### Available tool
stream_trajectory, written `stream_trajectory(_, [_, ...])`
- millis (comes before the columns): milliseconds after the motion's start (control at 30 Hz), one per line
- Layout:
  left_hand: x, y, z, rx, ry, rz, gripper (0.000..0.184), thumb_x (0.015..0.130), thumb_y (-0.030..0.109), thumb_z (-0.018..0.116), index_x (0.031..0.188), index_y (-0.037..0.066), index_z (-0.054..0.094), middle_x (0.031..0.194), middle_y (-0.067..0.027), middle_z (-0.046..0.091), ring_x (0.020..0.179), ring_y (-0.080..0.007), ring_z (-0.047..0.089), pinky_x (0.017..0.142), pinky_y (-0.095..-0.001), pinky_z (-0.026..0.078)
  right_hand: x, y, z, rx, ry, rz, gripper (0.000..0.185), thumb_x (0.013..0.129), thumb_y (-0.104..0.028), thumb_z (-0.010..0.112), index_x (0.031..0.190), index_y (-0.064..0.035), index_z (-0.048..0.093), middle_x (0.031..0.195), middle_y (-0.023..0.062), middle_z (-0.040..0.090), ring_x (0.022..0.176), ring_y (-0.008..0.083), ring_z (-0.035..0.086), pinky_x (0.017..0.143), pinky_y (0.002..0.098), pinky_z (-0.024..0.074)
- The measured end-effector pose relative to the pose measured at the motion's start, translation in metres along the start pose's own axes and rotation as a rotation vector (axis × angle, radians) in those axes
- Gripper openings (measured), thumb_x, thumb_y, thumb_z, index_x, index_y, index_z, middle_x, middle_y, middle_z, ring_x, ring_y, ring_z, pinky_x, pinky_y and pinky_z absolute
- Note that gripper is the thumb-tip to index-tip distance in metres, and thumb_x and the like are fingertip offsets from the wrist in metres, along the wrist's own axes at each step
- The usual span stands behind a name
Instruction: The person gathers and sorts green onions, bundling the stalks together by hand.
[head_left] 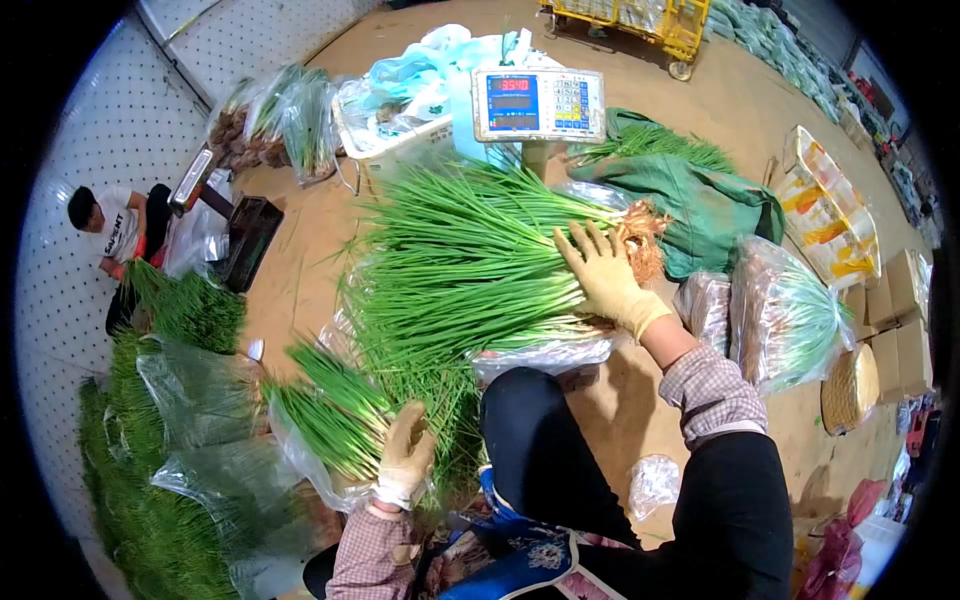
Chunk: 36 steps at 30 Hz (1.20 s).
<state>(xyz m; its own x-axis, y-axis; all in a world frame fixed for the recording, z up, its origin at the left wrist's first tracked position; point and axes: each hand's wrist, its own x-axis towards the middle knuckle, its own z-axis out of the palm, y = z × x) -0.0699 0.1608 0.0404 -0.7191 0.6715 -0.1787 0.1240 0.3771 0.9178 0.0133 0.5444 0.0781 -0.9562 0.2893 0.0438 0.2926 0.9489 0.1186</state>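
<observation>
My right hand (605, 280), in a pale yellow glove, lies with its fingers spread over the white stems of a large pile of green onions (470, 260). Their brown roots (642, 240) point right and their leaves fan out to the left. This pile rests in front of the scale's display (538, 104), which shows red digits; the weighing plate is hidden beneath. Lower left, my gloved left hand (405, 450) is curled at the white ends of a smaller bunch of green onions (335, 410), beside a clear plastic bag (310, 460).
Bagged green onions (785, 315) and a green sack (680, 205) lie to the right, near a yellow-and-white crate (825, 210). A white bin (400, 145) stands behind. At left, another person (120, 230) sits by a second scale (250, 240) and heaped greens (150, 480).
</observation>
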Motion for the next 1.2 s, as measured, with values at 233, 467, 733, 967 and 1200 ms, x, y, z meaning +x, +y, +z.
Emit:
stream_trajectory(233, [-0.031, -0.017, -0.008, -0.240, 0.051, -0.110, 0.046, 0.081, 0.003, 0.053, 0.126, 0.002, 0.041, 0.112, -0.0082, 0.049, 0.096, -0.0154, 0.052, 0.080, -0.0279, 0.046, 0.000, 0.012, 0.015, 0.048, 0.117, 0.040, 0.083, 0.072, -0.030, 0.066, 0.138, -0.0078, 0.021, 0.137, 0.0185, 0.031, 0.124, 0.0377, 0.032, 0.098, 0.0472, 0.0322])
stream_trajectory(467, [-0.022, -0.012, -0.012, -0.214, 0.111, -0.047, 0.042, 0.085, 0.005, 0.053, 0.125, 0.003, 0.042, 0.105, -0.0049, 0.054, 0.091, -0.0138, 0.053, 0.082, -0.0258, 0.044, 0.012, 0.036, 0.036, 0.080, 0.161, 0.327, 0.073, 0.080, -0.033, 0.057, 0.138, -0.0066, 0.022, 0.134, 0.0183, 0.036, 0.123, 0.0339, 0.034, 0.097, 0.0438, 0.0332])
stream_trajectory(733, [-0.015, -0.028, 0.012, -0.210, 0.047, -0.074, 0.042, 0.083, 0.002, 0.052, 0.124, 0.003, 0.045, 0.107, -0.0047, 0.053, 0.090, -0.0110, 0.053, 0.080, -0.0230, 0.044, -0.004, -0.006, 0.063, 0.031, 0.110, 0.373, 0.089, 0.073, -0.033, 0.063, 0.139, 0.0006, 0.013, 0.136, 0.0203, 0.030, 0.125, 0.0330, 0.029, 0.097, 0.0452, 0.0291])
stream_trajectory(967, [-0.035, 0.001, -0.009, -0.242, 0.075, -0.177, 0.041, 0.084, 0.002, 0.052, 0.125, 0.003, 0.043, 0.118, -0.0067, 0.048, 0.097, -0.0151, 0.052, 0.078, -0.0261, 0.048, -0.006, -0.008, 0.013, 0.004, -0.082, 0.331, 0.104, 0.060, -0.035, 0.075, 0.138, -0.0018, 0.015, 0.139, 0.0172, 0.028, 0.127, 0.0316, 0.029, 0.097, 0.0468, 0.0317])
stream_trajectory(1200, [-0.057, -0.039, -0.018, -0.308, 0.127, -0.070, 0.039, 0.087, 0.002, 0.052, 0.125, 0.005, 0.042, 0.114, -0.0069, 0.051, 0.098, -0.0170, 0.053, 0.081, -0.0333, 0.051, -0.021, -0.011, 0.003, 0.029, -0.079, 0.333, 0.107, 0.057, -0.036, 0.077, 0.138, -0.0016, 0.016, 0.141, 0.0155, 0.025, 0.128, 0.0327, 0.027, 0.100, 0.0493, 0.0284])
